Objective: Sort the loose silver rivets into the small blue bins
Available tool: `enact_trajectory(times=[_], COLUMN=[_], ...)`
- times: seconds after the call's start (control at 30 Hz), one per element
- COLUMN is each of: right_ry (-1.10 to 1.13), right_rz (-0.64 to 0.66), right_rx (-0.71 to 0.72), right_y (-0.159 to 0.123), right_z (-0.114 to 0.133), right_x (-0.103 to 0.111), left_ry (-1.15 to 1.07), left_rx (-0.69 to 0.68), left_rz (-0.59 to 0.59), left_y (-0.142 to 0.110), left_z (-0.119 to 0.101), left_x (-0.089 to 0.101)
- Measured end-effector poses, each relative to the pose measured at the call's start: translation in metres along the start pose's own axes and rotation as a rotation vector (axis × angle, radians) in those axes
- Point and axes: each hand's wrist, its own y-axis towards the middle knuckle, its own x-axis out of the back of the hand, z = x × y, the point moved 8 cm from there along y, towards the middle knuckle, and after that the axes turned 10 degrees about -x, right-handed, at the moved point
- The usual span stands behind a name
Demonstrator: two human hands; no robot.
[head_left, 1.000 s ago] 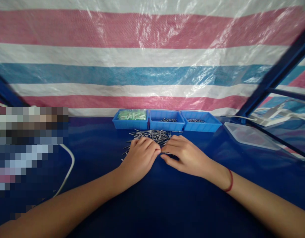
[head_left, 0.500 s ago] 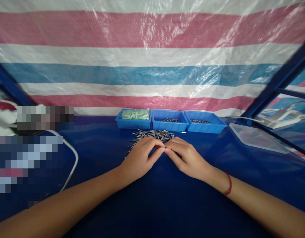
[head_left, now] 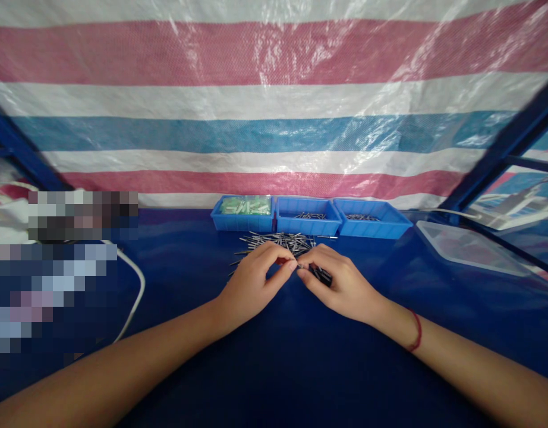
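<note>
A loose pile of thin metal pins (head_left: pixel 278 242) lies on the dark blue table (head_left: pixel 274 356) in front of three blue trays. My left hand (head_left: pixel 251 282) and my right hand (head_left: pixel 340 282) meet fingertip to fingertip just in front of the pile. The left thumb and forefinger are pinched on a small pin. My right hand is curled round a small bunch of pins (head_left: pixel 323 275), which show under its fingers, and its fingertips also touch the pinched pin. A red cord circles my right wrist.
At the back stand three blue trays: the left tray (head_left: pixel 242 213) holds pale green parts, the middle tray (head_left: pixel 307 217) and right tray (head_left: pixel 372 217) hold a few pins. A clear plastic lid (head_left: pixel 465 246) lies right. A white cable (head_left: pixel 134 291) curves at left. A striped tarp hangs behind.
Both hands have lifted off the table from lying over the pins and now meet in a pinch. A bunch of pins shows in my right hand.
</note>
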Motion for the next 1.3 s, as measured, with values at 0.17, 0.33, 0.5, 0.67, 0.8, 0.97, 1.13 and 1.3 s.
enact_trajectory(times=[0.17, 0.33, 0.5, 0.67, 0.8, 0.97, 1.13, 1.3], right_ry=[0.013, 0.071, 0.124, 0.167, 0.098, 0.042, -0.14, -0.466], right_rz=[-0.039, -0.071, -0.132, -0.2, -0.155, -0.223, -0.543, -0.542], right_rx=[-0.032, -0.148, -0.242, -0.224, -0.145, -0.196, -0.398, -0.578], right_y=[0.0, 0.0, -0.001, -0.002, 0.001, 0.007, 0.006, 0.002], right_z=[-0.004, -0.019, -0.031, -0.024, -0.011, -0.024, -0.072, -0.12], right_x=[0.002, 0.003, 0.008, 0.02, 0.02, 0.04, 0.1, 0.12], left_ry=[-0.005, -0.001, 0.017, 0.034, 0.031, 0.026, 0.056, 0.107], left_rx=[-0.006, 0.0, 0.032, 0.067, 0.073, 0.075, -0.009, -0.117], left_rz=[-0.007, -0.016, -0.033, -0.006, 0.025, 0.01, 0.041, 0.147], left_y=[0.001, 0.0, 0.001, 0.002, 0.002, 0.001, 0.0, 0.001], left_z=[0.0, 0.0, 0.004, 0.008, 0.01, 0.009, -0.001, -0.013], left_x=[0.001, 0.002, 0.005, 0.003, 0.001, 0.001, -0.001, -0.009])
